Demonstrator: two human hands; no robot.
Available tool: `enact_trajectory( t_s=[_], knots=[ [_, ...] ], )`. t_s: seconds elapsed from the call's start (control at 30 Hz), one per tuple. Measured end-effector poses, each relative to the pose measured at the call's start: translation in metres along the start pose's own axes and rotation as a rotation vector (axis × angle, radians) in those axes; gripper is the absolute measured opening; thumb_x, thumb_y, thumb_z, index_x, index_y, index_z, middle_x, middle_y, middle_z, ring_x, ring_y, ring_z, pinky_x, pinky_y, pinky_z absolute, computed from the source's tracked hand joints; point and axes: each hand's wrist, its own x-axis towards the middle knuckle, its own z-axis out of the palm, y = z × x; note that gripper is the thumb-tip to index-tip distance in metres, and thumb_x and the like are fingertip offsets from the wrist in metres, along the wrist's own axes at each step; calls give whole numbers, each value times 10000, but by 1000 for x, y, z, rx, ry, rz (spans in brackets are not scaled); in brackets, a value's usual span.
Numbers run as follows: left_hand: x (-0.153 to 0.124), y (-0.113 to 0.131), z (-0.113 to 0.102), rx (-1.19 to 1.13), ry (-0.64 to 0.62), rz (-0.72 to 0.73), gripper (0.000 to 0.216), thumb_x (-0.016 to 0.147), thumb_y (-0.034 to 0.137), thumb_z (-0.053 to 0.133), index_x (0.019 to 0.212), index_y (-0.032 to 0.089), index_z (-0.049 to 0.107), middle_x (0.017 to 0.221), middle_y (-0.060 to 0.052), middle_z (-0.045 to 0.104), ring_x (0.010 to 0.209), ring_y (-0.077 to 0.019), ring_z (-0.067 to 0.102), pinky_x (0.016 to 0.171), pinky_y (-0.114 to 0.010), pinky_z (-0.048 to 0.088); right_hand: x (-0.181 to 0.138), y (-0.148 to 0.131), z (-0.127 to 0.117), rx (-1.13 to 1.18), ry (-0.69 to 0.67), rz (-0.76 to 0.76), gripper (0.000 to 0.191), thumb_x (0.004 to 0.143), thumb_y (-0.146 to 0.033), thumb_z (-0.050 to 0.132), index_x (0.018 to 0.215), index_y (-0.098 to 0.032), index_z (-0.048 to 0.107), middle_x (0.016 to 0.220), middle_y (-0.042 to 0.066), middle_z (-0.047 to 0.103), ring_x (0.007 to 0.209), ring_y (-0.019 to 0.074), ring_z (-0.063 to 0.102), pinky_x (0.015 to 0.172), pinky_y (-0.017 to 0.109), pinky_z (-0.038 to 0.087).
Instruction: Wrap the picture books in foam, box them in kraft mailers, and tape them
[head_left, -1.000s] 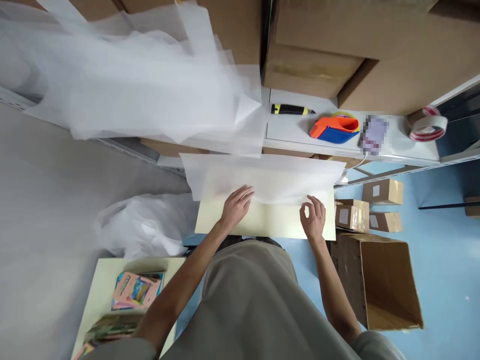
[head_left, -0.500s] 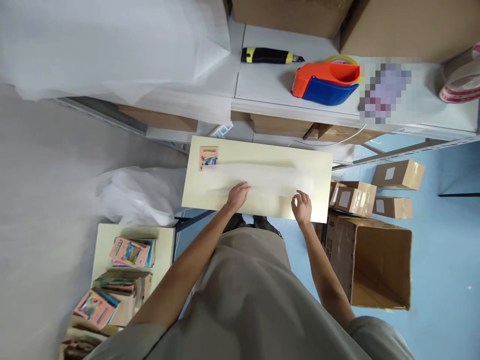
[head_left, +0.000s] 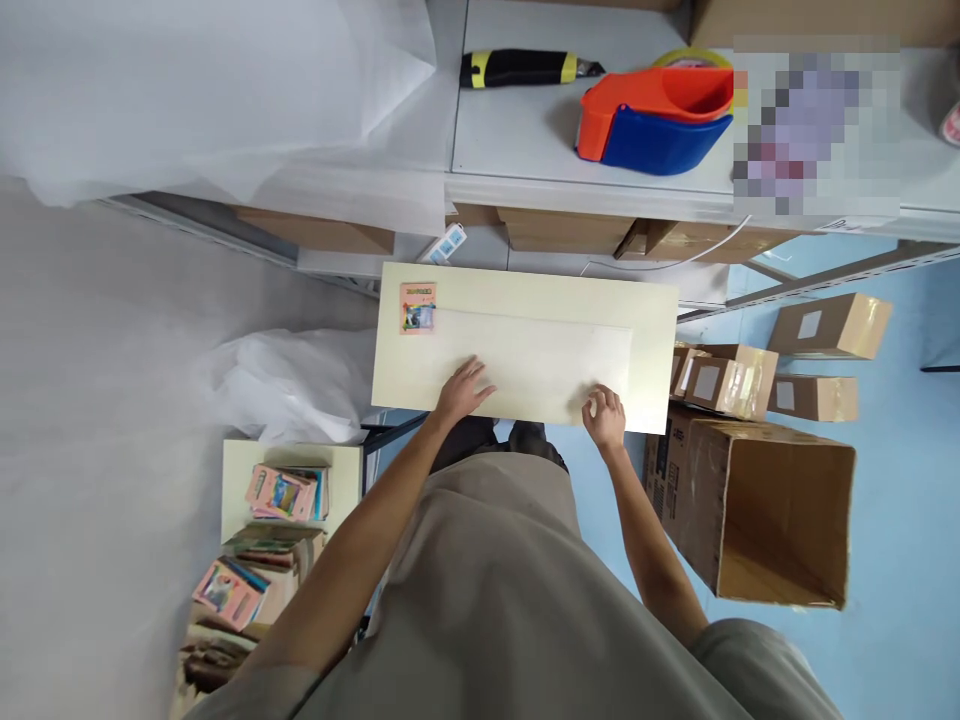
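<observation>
A thin white sheet [head_left: 532,350] lies lengthwise on the small cream table [head_left: 652,350]. My left hand [head_left: 463,390] rests at the sheet's near left part, palm down, fingers spread. Near the sheet's lower right edge, my right hand [head_left: 604,415] has its thumb and forefinger curled together in a ring; whether the sheet's edge is between the fingertips cannot be made out. A pink booklet [head_left: 417,308] with a picture on its cover lies at the table's far left corner, beside the sheet's left end.
A shelf beyond the table bears a utility knife [head_left: 525,68], an orange and blue tape dispenser [head_left: 652,120] and white sheeting [head_left: 225,90]. Stacked booklets [head_left: 289,492] lie on a side table at left. An open carton [head_left: 787,520] and smaller boxes [head_left: 825,325] stand at right.
The white sheet, blurred and seemingly lifted before, now lies flat on the table. My left hand has moved slightly left and its fingers have spread. The camera view has shifted.
</observation>
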Motion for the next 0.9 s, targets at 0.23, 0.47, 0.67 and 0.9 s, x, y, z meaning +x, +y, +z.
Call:
enact_trajectory(
  t_s=[0.23,0.47,0.67,0.9],
  knots=[
    [-6,-37,0,42,-23,-17,728,1003,348,605,1645,54,425,1809,-264,296,1702,-400,261,1347,-540,333,8,-25,15,-53,23,59,398,1085,-362,503,1375,-143,665,1564,247,596,1384,339,541,1040,460,545],
    [3,-58,-3,-46,-87,13,639,979,245,593,1596,91,526,1798,-210,360,1686,-366,321,1355,-509,354,34,-61,21,-10,-50,372,432,1015,-323,568,1364,-89,666,1594,307,549,1437,398,542,1039,513,585],
    [12,-79,-30,-320,-49,-32,575,945,99,552,1499,182,681,1614,-108,640,1482,-286,618,1288,-448,479,74,-128,12,73,-178,382,490,1065,-389,548,1442,-99,666,1558,276,623,1451,400,598,1145,516,542],
    [18,-122,-79,-630,319,-224,627,959,157,717,1568,260,610,1124,-31,871,974,-205,827,971,-340,657,131,-269,66,472,-447,140,152,1067,-324,671,1155,-247,769,1034,66,867,951,222,834,895,310,628]
  ],
)
